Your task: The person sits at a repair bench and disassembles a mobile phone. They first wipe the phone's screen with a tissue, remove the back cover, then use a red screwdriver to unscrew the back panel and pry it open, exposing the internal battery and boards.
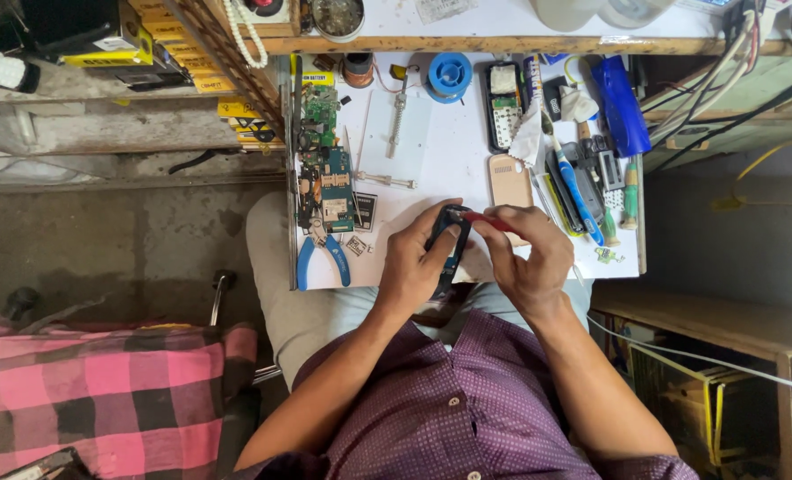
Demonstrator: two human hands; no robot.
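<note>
Black phone frame, held over white desk (449, 169)

Left hand (414, 267) closed round black phone frame (449, 244); right hand (529, 258) pinching red-handled tool (485, 219) at frame's top end. Blue pliers (323, 256) lie left of left hand.

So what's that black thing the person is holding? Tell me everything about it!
The black phone frame looks like hard plastic, a narrow shell with an open middle you can see through. It is held upright just above the near edge of the white table. The left hand grips its left side, and the right hand touches its top with a red-handled tool. Its lower end is hidden behind the hands.
</note>
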